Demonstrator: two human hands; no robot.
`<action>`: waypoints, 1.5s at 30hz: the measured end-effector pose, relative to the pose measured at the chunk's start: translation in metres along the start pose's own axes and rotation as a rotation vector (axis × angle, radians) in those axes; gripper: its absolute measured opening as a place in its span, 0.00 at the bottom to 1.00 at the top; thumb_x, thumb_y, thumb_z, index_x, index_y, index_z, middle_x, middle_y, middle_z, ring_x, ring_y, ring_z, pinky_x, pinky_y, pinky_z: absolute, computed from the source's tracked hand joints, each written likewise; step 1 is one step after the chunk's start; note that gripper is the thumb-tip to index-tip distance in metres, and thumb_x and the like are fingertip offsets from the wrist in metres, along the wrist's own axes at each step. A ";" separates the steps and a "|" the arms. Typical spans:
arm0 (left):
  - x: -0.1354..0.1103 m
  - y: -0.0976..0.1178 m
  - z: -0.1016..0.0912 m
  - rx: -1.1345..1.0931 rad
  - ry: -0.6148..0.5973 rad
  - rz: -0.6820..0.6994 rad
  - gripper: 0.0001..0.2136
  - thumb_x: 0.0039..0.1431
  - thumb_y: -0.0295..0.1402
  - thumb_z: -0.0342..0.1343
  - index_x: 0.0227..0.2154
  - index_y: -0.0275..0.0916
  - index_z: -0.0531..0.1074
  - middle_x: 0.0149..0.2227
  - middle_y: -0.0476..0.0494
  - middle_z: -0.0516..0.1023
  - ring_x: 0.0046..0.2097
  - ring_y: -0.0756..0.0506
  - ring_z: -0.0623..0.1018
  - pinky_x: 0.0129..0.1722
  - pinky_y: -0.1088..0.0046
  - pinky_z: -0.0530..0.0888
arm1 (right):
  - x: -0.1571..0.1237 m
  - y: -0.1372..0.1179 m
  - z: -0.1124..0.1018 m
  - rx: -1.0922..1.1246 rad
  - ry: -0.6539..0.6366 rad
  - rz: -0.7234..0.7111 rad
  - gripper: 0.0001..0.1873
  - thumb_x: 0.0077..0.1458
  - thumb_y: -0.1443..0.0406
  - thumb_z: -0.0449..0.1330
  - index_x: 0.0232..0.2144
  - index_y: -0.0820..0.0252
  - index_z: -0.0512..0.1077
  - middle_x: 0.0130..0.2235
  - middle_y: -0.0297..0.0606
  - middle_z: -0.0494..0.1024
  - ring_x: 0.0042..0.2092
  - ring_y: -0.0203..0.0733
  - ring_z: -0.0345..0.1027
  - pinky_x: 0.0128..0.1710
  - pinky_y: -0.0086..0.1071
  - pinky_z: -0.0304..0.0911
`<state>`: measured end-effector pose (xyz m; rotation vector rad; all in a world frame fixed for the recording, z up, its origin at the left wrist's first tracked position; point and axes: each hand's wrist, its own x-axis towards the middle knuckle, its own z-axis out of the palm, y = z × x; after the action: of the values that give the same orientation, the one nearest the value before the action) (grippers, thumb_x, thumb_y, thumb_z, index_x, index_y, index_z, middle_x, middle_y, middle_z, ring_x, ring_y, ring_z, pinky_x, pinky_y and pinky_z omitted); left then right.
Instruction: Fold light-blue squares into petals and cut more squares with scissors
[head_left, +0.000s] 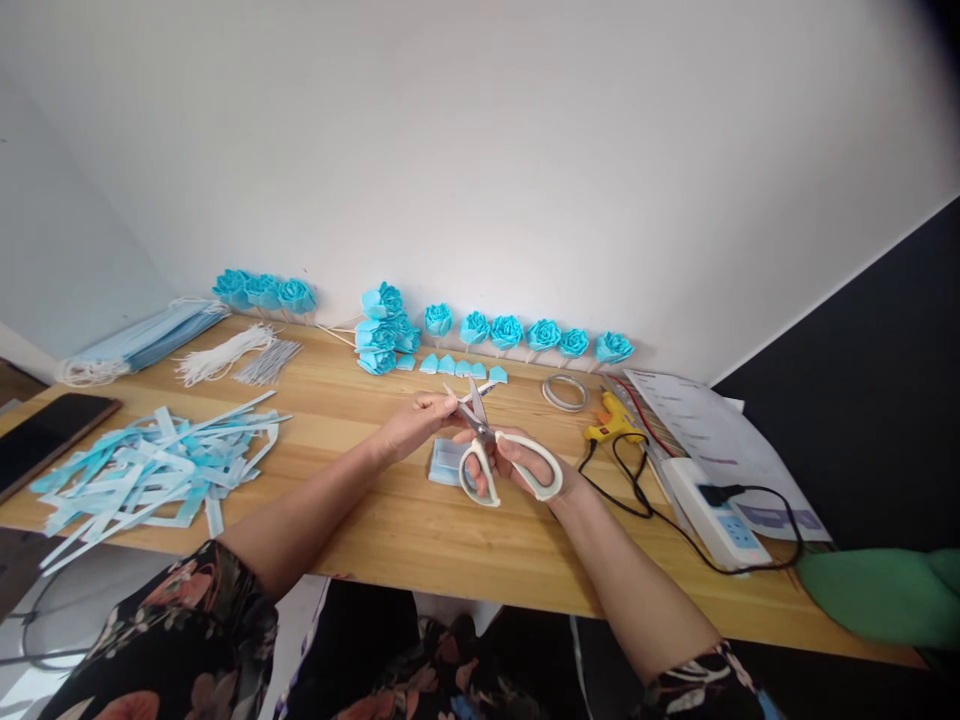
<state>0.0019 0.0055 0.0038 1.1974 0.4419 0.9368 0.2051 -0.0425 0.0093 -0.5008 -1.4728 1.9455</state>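
My right hand (517, 458) grips scissors (484, 432) by their white looped handles, with the blades parted and pointing away from me. Close to the blades, my left hand (421, 418) is closed in a pinch; what its fingers hold is too small to make out. A narrow whitish piece (486, 388) shows just beyond the blades. Under the scissors, a folded light-blue piece of mask fabric (444, 462) lies on the wooden table (375, 520). Behind my hands, several small blue cut petals (448, 365) lie in a row.
Blue fabric roses (506, 332) line the wall. Cut strips (165, 465), a phone (56, 430), face masks (142, 338), white ear loops (225, 352) and grey wires (268, 362) lie left. On the right are a tape ring (565, 393), yellow glue gun (613, 415), power strip (716, 520) and cord.
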 end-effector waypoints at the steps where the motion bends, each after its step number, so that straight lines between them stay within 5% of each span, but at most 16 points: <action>1: 0.000 0.000 -0.001 0.023 -0.017 0.004 0.20 0.54 0.50 0.60 0.29 0.34 0.79 0.33 0.38 0.81 0.41 0.41 0.78 0.50 0.61 0.71 | 0.000 0.000 0.000 0.003 -0.003 -0.008 0.26 0.60 0.50 0.56 0.49 0.66 0.71 0.35 0.44 0.76 0.31 0.40 0.72 0.29 0.32 0.69; 16: -0.007 0.001 -0.003 0.269 -0.021 0.008 0.14 0.53 0.43 0.62 0.26 0.34 0.78 0.29 0.43 0.78 0.38 0.42 0.77 0.41 0.69 0.70 | 0.001 0.003 0.004 -0.022 -0.027 -0.026 0.28 0.60 0.49 0.54 0.50 0.67 0.69 0.37 0.45 0.74 0.33 0.40 0.72 0.33 0.34 0.69; 29: -0.009 0.014 0.005 0.246 -0.068 0.001 0.15 0.56 0.40 0.57 0.42 0.38 0.79 0.44 0.41 0.80 0.50 0.39 0.75 0.53 0.66 0.66 | 0.004 0.000 0.004 0.038 0.059 -0.046 0.28 0.56 0.46 0.58 0.41 0.67 0.74 0.27 0.36 0.72 0.23 0.34 0.67 0.21 0.28 0.65; 45: 0.003 0.004 -0.005 0.053 0.187 0.098 0.13 0.56 0.39 0.57 0.23 0.34 0.75 0.25 0.44 0.74 0.31 0.48 0.73 0.36 0.72 0.68 | 0.000 -0.004 0.008 -0.107 -0.005 -0.048 0.28 0.59 0.49 0.56 0.50 0.65 0.70 0.28 0.36 0.69 0.25 0.34 0.63 0.22 0.28 0.59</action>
<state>-0.0012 0.0112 0.0061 1.1927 0.5634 1.1332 0.2007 -0.0475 0.0156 -0.5036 -1.5836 1.8395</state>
